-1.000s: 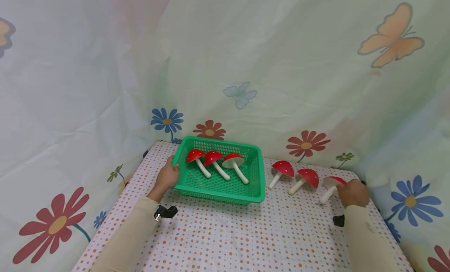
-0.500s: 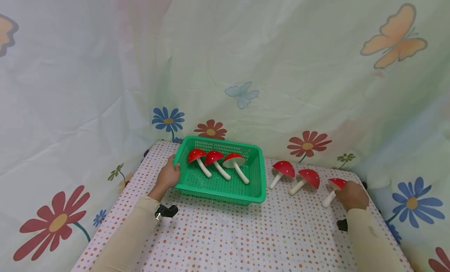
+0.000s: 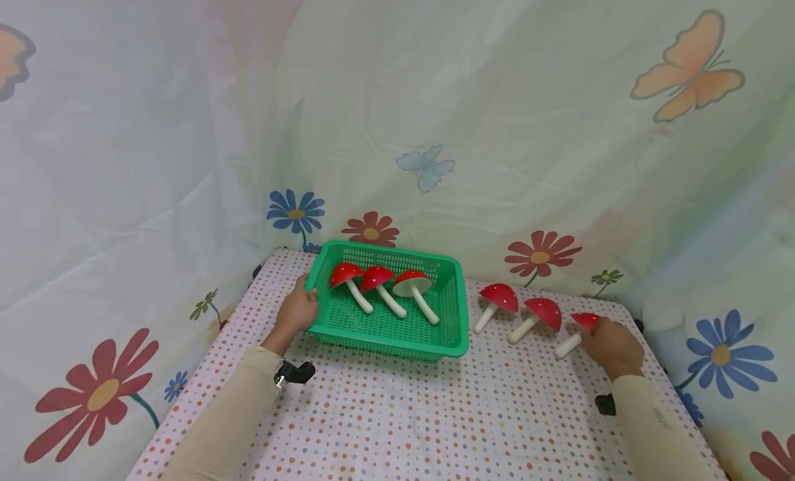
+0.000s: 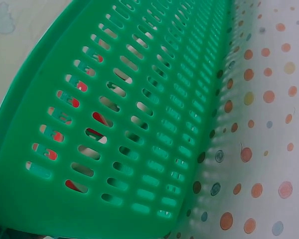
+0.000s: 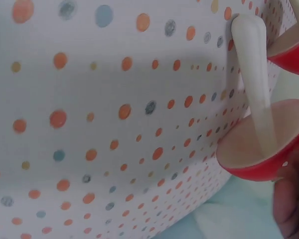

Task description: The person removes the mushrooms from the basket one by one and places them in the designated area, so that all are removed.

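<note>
A green plastic basket stands at the table's back, and three toy mushrooms, red-capped with white stems, lie inside it. My left hand grips its left rim; the left wrist view is filled by the slotted basket wall, with red and white showing through. At the right, my right hand holds a toy mushroom by its red cap, the stem pointing toward the front left. In the right wrist view the fingers lie against the outside of that cap; part of the hand is out of frame.
Two more toy mushrooms, one nearer the basket and one beside the held one, lie between basket and right hand. A dotted cloth covers the table. Printed fabric hangs behind and at both sides.
My right hand has shifted slightly, ending a little further left with the toy mushroom, whose cap is now more covered by the fingers. The left hand and the basket stay put.
</note>
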{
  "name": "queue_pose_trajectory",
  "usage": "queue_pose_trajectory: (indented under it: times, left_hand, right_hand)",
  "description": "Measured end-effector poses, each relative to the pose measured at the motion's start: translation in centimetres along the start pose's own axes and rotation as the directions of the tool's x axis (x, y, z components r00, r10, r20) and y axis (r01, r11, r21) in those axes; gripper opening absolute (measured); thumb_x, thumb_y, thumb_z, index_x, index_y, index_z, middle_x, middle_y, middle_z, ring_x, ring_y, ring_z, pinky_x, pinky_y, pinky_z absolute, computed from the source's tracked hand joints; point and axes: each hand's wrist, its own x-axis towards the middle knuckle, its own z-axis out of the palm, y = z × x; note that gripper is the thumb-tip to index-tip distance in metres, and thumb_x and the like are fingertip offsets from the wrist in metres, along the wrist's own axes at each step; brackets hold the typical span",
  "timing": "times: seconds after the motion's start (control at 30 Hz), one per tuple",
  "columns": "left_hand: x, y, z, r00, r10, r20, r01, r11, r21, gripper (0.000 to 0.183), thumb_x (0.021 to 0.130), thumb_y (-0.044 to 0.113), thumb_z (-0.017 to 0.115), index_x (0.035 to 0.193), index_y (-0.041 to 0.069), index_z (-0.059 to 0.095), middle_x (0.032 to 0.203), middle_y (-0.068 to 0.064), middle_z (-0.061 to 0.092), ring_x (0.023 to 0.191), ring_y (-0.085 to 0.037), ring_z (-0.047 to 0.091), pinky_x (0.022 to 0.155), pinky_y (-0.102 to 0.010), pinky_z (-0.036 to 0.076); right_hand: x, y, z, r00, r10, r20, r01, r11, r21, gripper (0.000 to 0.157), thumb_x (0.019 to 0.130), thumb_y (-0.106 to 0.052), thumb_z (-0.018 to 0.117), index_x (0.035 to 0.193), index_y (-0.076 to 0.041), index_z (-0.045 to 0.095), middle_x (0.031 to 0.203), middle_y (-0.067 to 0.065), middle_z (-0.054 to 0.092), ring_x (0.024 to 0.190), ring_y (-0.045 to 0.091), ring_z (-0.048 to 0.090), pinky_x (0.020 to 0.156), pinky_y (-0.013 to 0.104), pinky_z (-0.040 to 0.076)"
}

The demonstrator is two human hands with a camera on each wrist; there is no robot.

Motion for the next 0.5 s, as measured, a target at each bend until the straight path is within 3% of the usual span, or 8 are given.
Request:
queue_pose_trajectory:
  times: [0.23, 0.5]
  left_hand:
    - [0.0, 0.1, 0.0, 1.000, 0.008, -0.009, -0.009, 1.000, -0.005, 0.054, 0.108, 0.026, 0.033, 0.157, 0.008, 0.019, 0.125, -0.030, 0.060, 0.067, -0.026, 0.057, 0.051, -0.033, 0.037]
    - [-0.1, 0.2, 0.0, 1.000, 0.016, -0.010, -0.017, 1.000, -0.010, 0.054, 0.107, 0.025, 0.033, 0.156, 0.006, 0.019, 0.123, -0.031, 0.061, 0.066, -0.027, 0.057, 0.051, -0.033, 0.037]
  right_hand:
    - [-0.3, 0.5, -1.2, 0.999, -0.008, -0.053, 0.009, 1.000, 0.002, 0.032, 0.094, -0.018, 0.052, 0.090, 0.013, 0.057, 0.078, 0.027, 0.064, 0.058, 0.028, 0.055, 0.049, 0.041, 0.047]
    - [-0.4, -0.9, -2.3, 0.986, -0.044, -0.160, 0.054, 0.997, 0.056, 0.028, 0.095, -0.018, 0.050, 0.086, 0.008, 0.057, 0.071, 0.021, 0.061, 0.054, 0.025, 0.050, 0.044, 0.036, 0.042]
